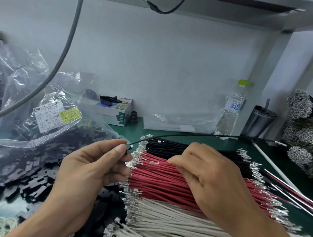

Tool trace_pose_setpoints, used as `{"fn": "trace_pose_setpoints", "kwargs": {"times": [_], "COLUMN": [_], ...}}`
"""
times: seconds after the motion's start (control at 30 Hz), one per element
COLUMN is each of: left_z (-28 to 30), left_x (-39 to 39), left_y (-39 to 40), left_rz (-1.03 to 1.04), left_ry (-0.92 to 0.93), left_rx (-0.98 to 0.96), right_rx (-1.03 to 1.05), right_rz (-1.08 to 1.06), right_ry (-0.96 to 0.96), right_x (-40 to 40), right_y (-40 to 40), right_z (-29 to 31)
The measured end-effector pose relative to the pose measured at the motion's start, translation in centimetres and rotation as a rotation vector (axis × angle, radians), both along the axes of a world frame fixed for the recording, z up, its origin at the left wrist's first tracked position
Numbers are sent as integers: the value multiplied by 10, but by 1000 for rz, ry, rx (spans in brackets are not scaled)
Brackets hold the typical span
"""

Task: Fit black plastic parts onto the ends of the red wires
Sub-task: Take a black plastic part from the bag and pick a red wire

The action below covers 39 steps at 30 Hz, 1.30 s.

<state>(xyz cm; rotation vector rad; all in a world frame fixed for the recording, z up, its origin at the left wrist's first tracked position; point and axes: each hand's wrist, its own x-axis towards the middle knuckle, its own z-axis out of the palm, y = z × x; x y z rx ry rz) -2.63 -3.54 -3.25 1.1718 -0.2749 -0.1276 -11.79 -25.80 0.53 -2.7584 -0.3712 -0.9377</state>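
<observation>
Head view shows the left hand (94, 167) pinching a black plastic part (129, 147) with one black wire (188, 136) in it. Right hand (209, 177) pinches at the red wires (165, 181) on the green table (194, 135).

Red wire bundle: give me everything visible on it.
The red wires lie as a flat, side-by-side layer on the green bench, between a black wire layer behind and a white wire layer in front. Insulation looks like matte red plastic. Both ends carry bare silvery crimp terminals; no black housings show on them. The right hand rests on the bundle, fingertips curled into the wires. One loose terminal lies on top.
</observation>
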Motion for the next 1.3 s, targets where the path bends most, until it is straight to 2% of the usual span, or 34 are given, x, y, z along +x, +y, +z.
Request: {"fn": "trace_pose_setpoints", "kwargs": {"times": [0.23, 0.4, 0.67, 1.07, 1.17, 1.3], "left_z": [3, 3, 4, 5, 6, 6], "left_x": [-12, -15, -16, -17, -17, -18], "left_y": [-4, -5, -4, -4, -4, -5], "left_rz": [-233, -304, -351, -381, -377, -376], "left_ry": [40, 48, 33, 67, 97, 164], "left_rx": [19, 40, 58, 127, 135, 117], "right_rx": [283, 349, 263, -36, -31, 74], "right_rz": [58, 67, 16, -10, -2, 6], "right_ry": [-98, -73, 29, -156, -170, -139], "right_x": [-16, -18, -21, -24, -23, -23], "right_y": [13, 14, 13, 12, 16, 20], "right_z": [-6, -6, -4, 2, 0, -4]}}
